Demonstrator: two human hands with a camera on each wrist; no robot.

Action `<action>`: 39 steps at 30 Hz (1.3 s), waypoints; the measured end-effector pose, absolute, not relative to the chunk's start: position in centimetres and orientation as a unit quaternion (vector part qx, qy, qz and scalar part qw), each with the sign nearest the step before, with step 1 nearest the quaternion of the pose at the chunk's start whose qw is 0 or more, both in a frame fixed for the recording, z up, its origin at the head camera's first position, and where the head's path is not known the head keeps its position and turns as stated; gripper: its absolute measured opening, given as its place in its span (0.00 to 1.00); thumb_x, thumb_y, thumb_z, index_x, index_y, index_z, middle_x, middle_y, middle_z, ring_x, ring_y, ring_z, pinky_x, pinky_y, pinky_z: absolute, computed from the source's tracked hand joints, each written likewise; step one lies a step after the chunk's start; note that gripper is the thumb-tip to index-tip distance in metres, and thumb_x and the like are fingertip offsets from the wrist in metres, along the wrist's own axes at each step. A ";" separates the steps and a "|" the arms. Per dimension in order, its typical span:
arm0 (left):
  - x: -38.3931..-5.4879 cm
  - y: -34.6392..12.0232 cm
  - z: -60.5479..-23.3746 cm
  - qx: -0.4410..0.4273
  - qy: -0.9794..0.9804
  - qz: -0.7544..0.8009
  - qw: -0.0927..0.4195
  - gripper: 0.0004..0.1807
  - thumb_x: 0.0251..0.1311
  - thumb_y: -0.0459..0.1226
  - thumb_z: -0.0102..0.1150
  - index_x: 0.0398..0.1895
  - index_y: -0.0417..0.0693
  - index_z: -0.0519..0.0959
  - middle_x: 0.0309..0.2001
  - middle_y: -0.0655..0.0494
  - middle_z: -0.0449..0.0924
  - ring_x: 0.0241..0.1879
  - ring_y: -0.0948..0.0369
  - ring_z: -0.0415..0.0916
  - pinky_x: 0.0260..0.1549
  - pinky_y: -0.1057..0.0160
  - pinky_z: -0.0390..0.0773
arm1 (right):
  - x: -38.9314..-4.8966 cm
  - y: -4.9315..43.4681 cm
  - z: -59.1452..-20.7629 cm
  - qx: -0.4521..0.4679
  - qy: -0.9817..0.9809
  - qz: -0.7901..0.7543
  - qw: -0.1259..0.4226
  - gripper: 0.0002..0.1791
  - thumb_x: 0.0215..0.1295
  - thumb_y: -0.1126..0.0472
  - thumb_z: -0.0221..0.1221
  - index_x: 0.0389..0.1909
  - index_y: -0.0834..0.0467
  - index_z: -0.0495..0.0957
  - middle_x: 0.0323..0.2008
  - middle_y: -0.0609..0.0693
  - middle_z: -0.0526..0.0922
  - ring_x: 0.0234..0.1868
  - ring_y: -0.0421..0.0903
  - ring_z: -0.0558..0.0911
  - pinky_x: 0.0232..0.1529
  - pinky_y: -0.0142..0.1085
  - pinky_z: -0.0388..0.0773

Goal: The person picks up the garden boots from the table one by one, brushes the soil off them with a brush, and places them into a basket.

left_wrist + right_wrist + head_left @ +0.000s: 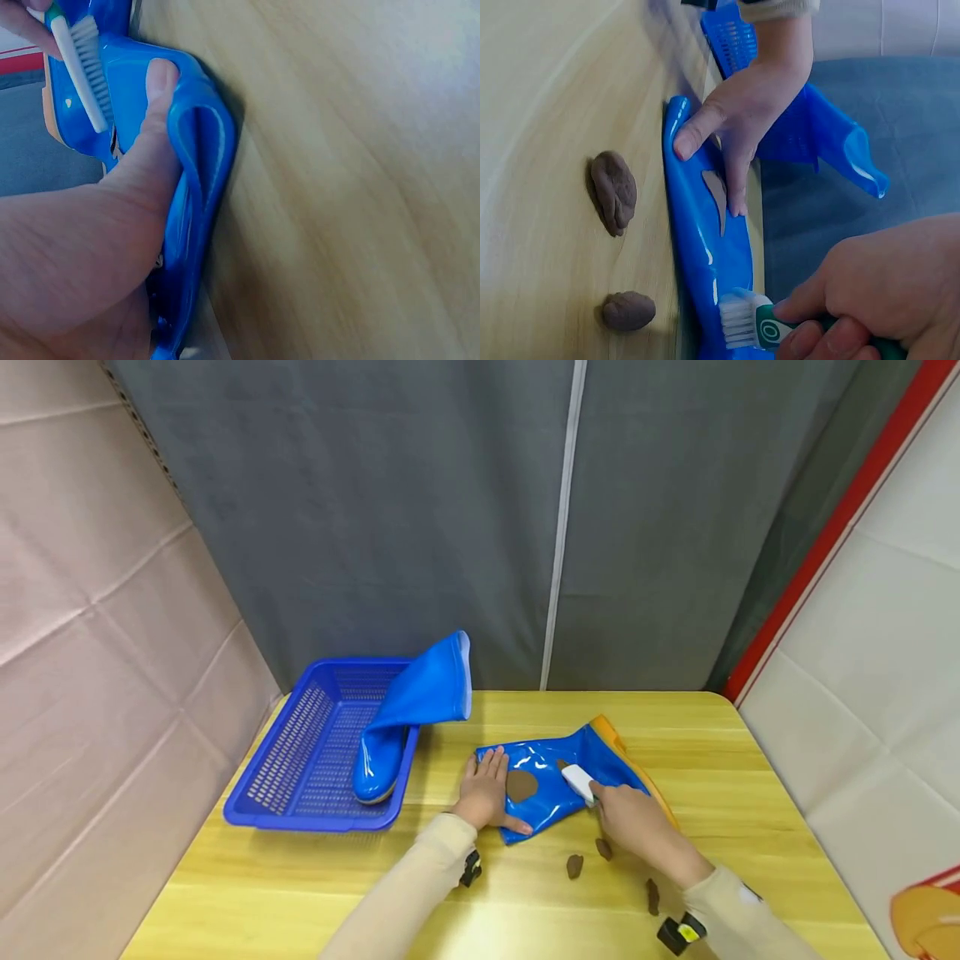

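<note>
A glossy blue rain boot with a yellow sole lies on its side on the table. My left hand rests with spread fingers on the boot's shaft near its opening, and the thumb presses the rim in the left wrist view. Beside those fingers, a flat brown patch marks the shaft. In my right hand I grip a small scrub brush with white bristles and a green-and-white handle. Its bristles meet the blue surface toward the ankle, by a smaller brown spot.
Several brown clumps, including one lump and another, lie on the wooden table before the boot. To the left stands a blue mesh basket with a second blue boot leaning out. A grey curtain hangs behind.
</note>
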State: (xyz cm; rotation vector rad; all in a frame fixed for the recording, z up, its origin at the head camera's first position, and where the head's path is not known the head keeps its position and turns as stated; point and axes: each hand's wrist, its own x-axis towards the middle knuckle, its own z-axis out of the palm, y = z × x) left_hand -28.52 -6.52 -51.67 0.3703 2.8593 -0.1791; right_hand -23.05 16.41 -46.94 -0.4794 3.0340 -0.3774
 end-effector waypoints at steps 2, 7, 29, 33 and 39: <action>-28.6 -6.6 -51.9 0.128 0.982 -0.061 0.124 0.75 0.25 0.80 0.53 0.75 0.47 0.44 0.77 0.51 0.39 0.77 0.54 0.39 0.74 0.47 0.43 | -22.4 16.4 -46.7 -0.152 0.980 -0.122 0.032 0.17 0.68 0.63 0.51 0.55 0.62 0.75 0.26 0.53 0.79 0.18 0.41 0.68 0.16 0.30 0.58; -28.7 -6.9 -52.5 0.131 0.983 -0.057 0.113 0.75 0.24 0.81 0.53 0.75 0.47 0.44 0.77 0.51 0.39 0.77 0.54 0.40 0.74 0.46 0.44 | -20.9 16.5 -46.7 -0.140 0.980 -0.133 0.036 0.17 0.66 0.62 0.54 0.55 0.60 0.76 0.33 0.54 0.83 0.18 0.41 0.68 0.14 0.29 0.57; -28.5 -7.1 -52.7 0.133 0.987 -0.004 0.093 0.75 0.23 0.78 0.59 0.75 0.47 0.46 0.77 0.51 0.42 0.77 0.53 0.42 0.73 0.44 0.45 | -27.7 14.8 -48.0 -0.181 0.981 -0.063 -0.030 0.17 0.65 0.60 0.56 0.55 0.54 0.77 0.25 0.52 0.83 0.19 0.42 0.71 0.18 0.31 0.68; -28.4 -6.9 -52.5 0.132 0.987 -0.012 0.091 0.75 0.23 0.78 0.58 0.75 0.47 0.47 0.77 0.50 0.43 0.76 0.53 0.43 0.73 0.44 0.46 | -26.7 14.6 -48.8 -0.173 0.982 -0.072 -0.022 0.17 0.66 0.61 0.54 0.55 0.54 0.78 0.20 0.51 0.80 0.17 0.42 0.70 0.16 0.31 0.65; -28.3 -6.8 -52.2 0.132 0.986 -0.021 0.098 0.75 0.24 0.79 0.57 0.75 0.46 0.46 0.77 0.51 0.42 0.77 0.53 0.42 0.73 0.44 0.45 | -24.6 15.0 -47.4 -0.175 0.981 -0.080 -0.020 0.14 0.64 0.64 0.54 0.48 0.56 0.81 0.24 0.53 0.82 0.18 0.42 0.70 0.17 0.34 0.64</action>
